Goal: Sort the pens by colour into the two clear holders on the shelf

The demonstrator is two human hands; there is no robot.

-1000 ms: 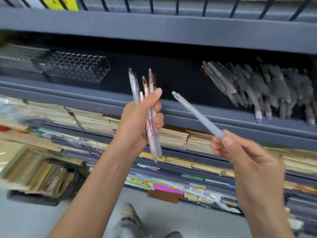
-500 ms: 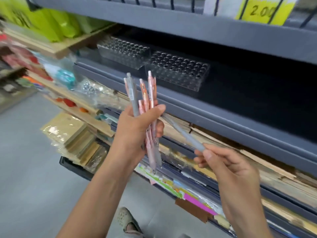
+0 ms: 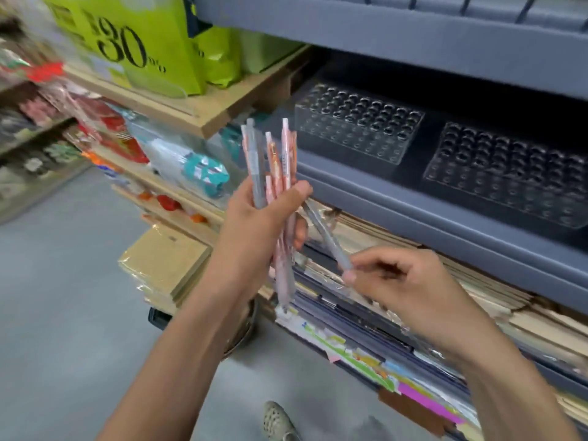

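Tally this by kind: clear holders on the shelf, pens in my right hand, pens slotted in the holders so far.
Clear holders: 2
Grey pen in the right hand: 1
Pens slotted in the holders: 0
Total: 3
The left hand grips a bundle too overlapped to count.

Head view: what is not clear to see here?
Head view only:
- Count of pens in the left hand: they overlap, hand covers them.
- Lower end of the grey pen: inside the right hand.
- End of the right holder: cut by frame edge.
- The goods far left: motion blur.
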